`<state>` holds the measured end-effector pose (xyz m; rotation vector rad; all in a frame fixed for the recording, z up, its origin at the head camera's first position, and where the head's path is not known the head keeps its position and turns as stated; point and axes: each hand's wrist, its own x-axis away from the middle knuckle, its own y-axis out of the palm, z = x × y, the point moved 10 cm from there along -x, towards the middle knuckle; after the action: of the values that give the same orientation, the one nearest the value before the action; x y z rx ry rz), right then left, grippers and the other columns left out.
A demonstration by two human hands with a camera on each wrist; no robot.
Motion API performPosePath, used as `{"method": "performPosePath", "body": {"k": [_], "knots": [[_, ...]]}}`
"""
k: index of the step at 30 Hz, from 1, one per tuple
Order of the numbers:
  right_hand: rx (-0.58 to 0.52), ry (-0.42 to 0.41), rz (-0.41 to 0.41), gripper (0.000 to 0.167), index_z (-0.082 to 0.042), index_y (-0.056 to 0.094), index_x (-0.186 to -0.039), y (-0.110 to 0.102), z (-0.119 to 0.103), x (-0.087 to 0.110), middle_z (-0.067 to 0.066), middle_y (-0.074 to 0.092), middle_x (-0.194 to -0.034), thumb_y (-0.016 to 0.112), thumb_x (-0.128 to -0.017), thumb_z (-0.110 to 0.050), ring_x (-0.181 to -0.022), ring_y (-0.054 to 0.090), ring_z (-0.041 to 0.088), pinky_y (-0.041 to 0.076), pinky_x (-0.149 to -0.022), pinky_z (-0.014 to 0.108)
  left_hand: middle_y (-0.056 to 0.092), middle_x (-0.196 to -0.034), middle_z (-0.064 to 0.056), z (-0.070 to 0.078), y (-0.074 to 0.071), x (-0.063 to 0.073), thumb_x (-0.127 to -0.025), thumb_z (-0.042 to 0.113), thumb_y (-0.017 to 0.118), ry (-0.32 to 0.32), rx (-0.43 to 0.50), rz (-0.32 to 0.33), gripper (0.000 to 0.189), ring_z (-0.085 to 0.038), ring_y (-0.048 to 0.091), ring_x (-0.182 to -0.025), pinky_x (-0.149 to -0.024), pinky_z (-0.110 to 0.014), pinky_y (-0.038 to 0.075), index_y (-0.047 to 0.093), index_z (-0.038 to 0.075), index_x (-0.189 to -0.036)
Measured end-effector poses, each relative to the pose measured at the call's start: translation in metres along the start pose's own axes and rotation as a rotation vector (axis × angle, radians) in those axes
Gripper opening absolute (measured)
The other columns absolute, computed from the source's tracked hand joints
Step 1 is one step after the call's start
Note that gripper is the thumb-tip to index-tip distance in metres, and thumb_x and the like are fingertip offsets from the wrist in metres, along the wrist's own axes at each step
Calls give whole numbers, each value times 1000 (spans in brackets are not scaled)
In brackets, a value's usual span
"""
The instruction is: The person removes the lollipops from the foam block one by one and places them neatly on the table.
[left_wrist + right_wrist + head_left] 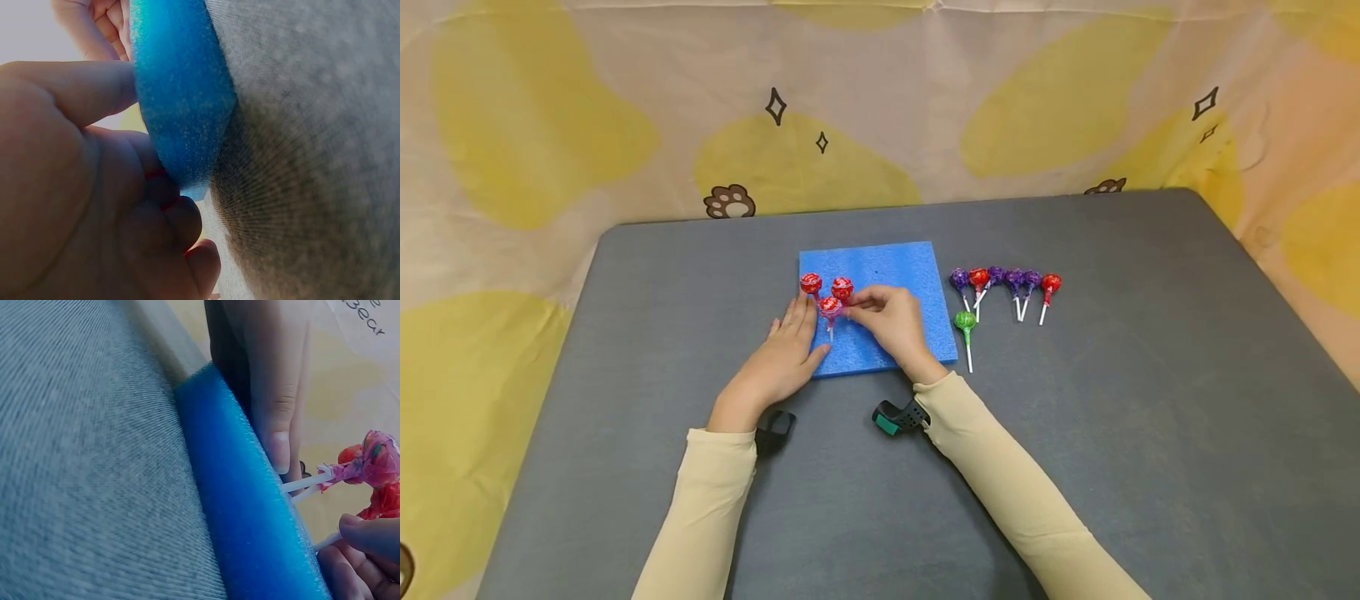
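1. Red lollipop (842, 288), pinched by the right hand (891, 321), candy end above the grip, long axis roughly upright
2. Blue foam block (895, 267) beneath the grip (lollipop's tip perhaps embedded)
3. Left hand (781, 358), fingers straight, leftward

- I read the blue block (891, 260) at mid-frame as foam, matt and finely pitted.
- The lollipop wrappers (830, 307) look like thin, crinkled plastic, glossy to me.
- Their white sticks (969, 357) show me a smooth finish.
- My worktop (1150, 350) is matt, finely ribbed up close.
- Across the upper frame I see creased cloth (1037, 50).
- Lower down, smooth cloth sleeves (1000, 483).
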<state>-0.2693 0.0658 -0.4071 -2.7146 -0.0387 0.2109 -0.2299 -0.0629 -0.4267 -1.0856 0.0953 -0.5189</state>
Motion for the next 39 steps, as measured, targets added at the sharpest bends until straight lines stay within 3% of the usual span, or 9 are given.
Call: {"method": "performPosePath", "body": {"k": [4,16,29,39], "knots": [[-54,-5,25,13,1,73,-88,-1,0,0,11,72,-83,76,-79,-7,-72,68,15,52,-64,22,-3,-155,-23,-1,0,0,-100,26,43,-2,-4,0,69,-36,-3,-142,-111,-54,5,6,-8,-147],[-431,70,69,14,13,67,-92,-5,11,-1,21,69,-86,69,-81,6,-70,64,6,56,-70,28,-1,-155,-23,0,0,1,-100,26,44,-6,-6,12,69,-37,-1,-142,-111,-55,6,8,-9,-147],[-509,128,8,16,16,65,-95,-11,18,15,9,68,-81,67,-83,7,-69,65,7,55,-68,25,0,-155,-23,-2,7,6,-99,27,44,-6,7,3,69,-37,-1,-142,-111,-55,6,9,-8,-147],[-465,120,19,18,18,63,-95,-56,22,27,8,69,-80,67,-82,7,-68,67,10,55,-67,25,-2,-155,-23,-1,-1,3,-99,26,44,22,1,7,70,-36,-3,-142,-111,-55,5,7,-8,-147]]}}
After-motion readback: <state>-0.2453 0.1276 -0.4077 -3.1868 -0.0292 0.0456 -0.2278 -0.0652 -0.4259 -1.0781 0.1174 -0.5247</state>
